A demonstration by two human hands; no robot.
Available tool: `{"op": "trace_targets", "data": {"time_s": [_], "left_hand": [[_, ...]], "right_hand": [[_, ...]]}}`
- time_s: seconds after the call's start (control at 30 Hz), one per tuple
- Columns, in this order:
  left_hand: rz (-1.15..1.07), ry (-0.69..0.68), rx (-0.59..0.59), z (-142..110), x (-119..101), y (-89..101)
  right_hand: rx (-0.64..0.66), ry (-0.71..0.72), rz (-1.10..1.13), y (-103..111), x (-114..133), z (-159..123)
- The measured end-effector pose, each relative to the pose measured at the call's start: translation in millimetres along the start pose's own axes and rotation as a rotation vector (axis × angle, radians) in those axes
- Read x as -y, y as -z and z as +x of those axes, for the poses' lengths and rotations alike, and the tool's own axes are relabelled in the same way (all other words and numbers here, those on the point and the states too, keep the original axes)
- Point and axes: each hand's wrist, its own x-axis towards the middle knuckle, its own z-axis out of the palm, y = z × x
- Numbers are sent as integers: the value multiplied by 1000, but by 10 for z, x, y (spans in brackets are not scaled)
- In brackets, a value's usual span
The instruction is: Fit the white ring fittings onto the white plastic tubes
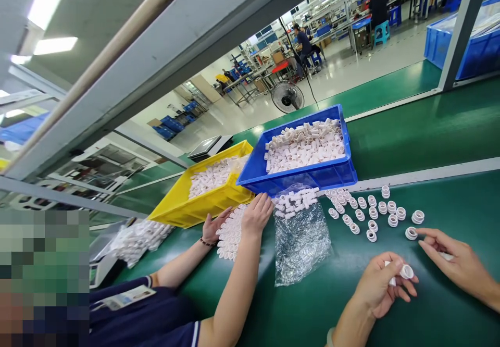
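Observation:
My left hand is closed around white plastic pipe fittings. One short round fitting with a flange shows at the fingertips, and white parts of another lie between thumb and palm. My right hand reaches over the green bench; its index fingertip meets a flanged ring-shaped fitting standing on the surface. Something small and white is tucked in the curled fingers of that hand, mostly hidden. Beyond both hands, several loose white fittings are scattered, open ends up.
A clear plastic bag lies left of my hands, white fittings at its top. Behind stand a blue crate and a yellow crate, both holding white fittings. At left, a co-worker's hands gather grouped white pieces. A metal beam crosses overhead.

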Motion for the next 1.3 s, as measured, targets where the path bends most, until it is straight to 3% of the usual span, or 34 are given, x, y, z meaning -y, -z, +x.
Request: {"op": "trace_targets", "data": {"time_s": [0.2,0.33,0.43,0.57,0.67,0.87,1.1,1.3], "left_hand": [[85,-80,-155,-12,-24,-30],[86,-93,-119,-34,-63,-49],[63,-97,-84,-31,-93,-35],[38,-155,-121,-39,-156,-16],[-2,-213,-123,-64,-219,-19],[-16,-191,2,-71,-227,6],[69,-246,-173,-40,-188,-37],[88,-199,-164,-84,-214,-56]], "right_hand": [[277,-401,785,-114,201,-175],[369,-776,1199,-216,269,-270],[465,-817,1354,-229,276,-313],[541,-718,1382,-150,322,-283],[553,-746,1370,-88,334,-238],[525,-752,1305,-135,242,-231],[490,-700,1217,-118,291,-214],[548,-677,1086,-179,295,-258]]}}
